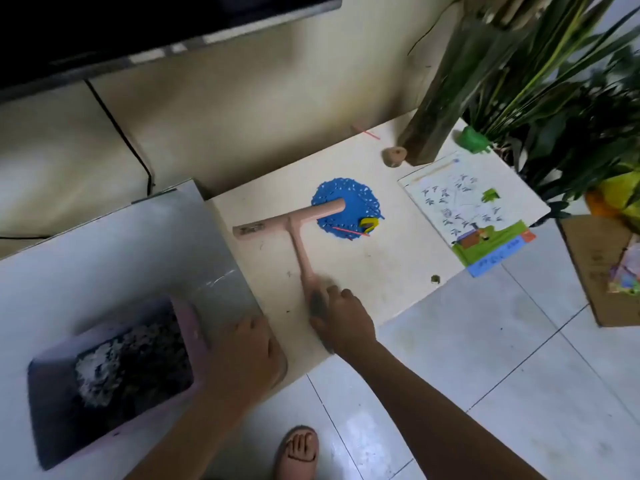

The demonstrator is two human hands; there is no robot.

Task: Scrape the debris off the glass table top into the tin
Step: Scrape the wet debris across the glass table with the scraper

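Right hand [341, 315] grip is wrapping the scraper [294, 230] handle, blade lying on the table [381, 265]. Left hand [246, 355] grip is clutching the tin [52, 393] rim, parking it beside the table edge, probably to catch debris [435, 279].

Open passage: bare table top [363, 271] at frame centre, between the scraper [298, 233] handle and the printed booklet [467, 209], carried only a small green crumb [435, 279]. Obstacles: blue doily [360, 202] above that stretch, one end of the scraper's crossbar lying over it, bearing a yellow piece [367, 224] and a red stick [349, 231]; wooden post [436, 116] and round wooden piece [394, 156] at upper right, leaves [554, 81] crowding beyond; grey panel [194, 244] bounding the left edge, the tin [192, 323] at lower left.
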